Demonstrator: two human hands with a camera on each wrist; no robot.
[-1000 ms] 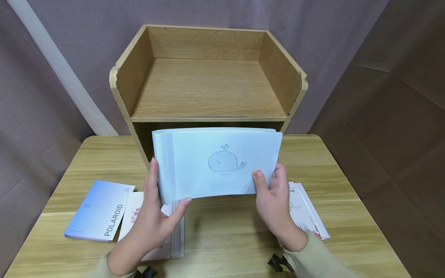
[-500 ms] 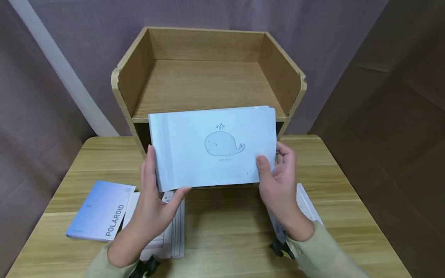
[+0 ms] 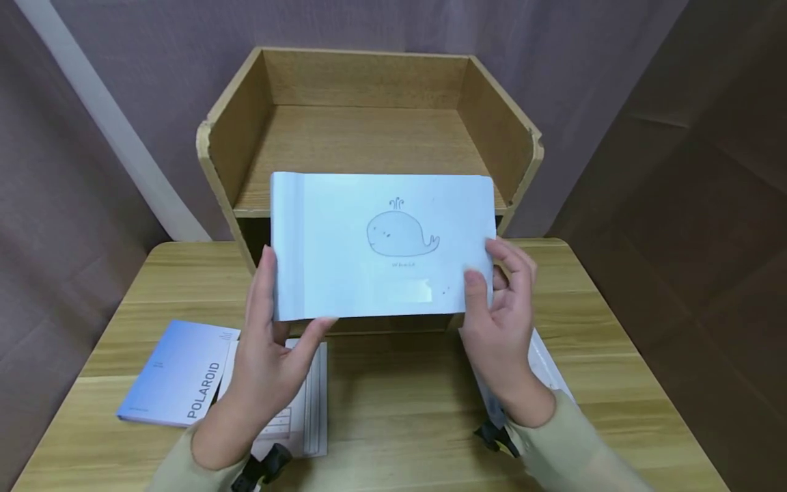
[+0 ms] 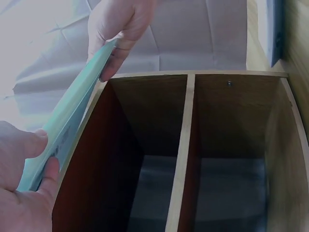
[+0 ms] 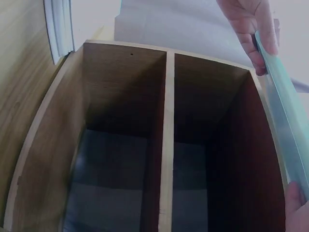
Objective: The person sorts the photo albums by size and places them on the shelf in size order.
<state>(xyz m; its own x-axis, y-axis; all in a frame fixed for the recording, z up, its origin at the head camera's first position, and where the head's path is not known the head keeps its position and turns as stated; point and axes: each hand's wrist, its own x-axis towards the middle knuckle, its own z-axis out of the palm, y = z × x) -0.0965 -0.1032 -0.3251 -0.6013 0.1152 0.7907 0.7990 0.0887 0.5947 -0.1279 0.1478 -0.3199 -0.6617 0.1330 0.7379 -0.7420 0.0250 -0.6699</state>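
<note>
A thin, wide, pale-blue book (image 3: 344,239) with a whale drawing on its cover is held up in front of the wooden shelf. My left hand (image 3: 267,379) grips its lower left corner, thumb along the bottom edge and fingers at the left side. My right hand (image 3: 504,335) pinches the lower right corner, thumb on the cover and fingers behind. Seen edge-on in the left wrist view, the book (image 4: 72,108) spans both hands. The right wrist view also shows the book's edge (image 5: 285,106), above the shelf's front.
The wooden shelf (image 3: 369,140) has an open top tray and, below, two compartments split by an upright divider (image 4: 182,154). On the table (image 3: 393,424), a blue POLAROID book (image 3: 175,372) overlaps a white book (image 3: 310,410) at left. Another white book (image 3: 547,365) lies partly under my right arm.
Both hands have raised the book, from before the lower compartments to the front of the top tray. It tilted slightly midway and is level now. The books on the table stay put.
</note>
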